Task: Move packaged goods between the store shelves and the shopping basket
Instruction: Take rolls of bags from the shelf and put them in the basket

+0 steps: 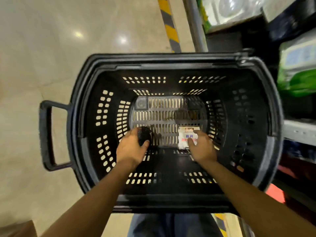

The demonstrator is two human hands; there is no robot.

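A black perforated shopping basket (172, 65) stands on the floor below me, and both my arms reach down into it. My left hand (130, 148) is shut on a small round black item (143, 135) near the basket's bottom left. My right hand (201, 147) lies over a flat white packet (183, 137) with blue and red print on the basket floor. Its fingers curl on the packet's near right side. Whether the packet is lifted off the floor cannot be told.
Store shelves (297, 129) rise along the right with green and white packages (297, 69) and a boxed item (234, 9) higher up. A yellow-and-black striped floor strip (169, 26) runs past the basket. The basket's handle (46, 134) juts out left over the pale floor.
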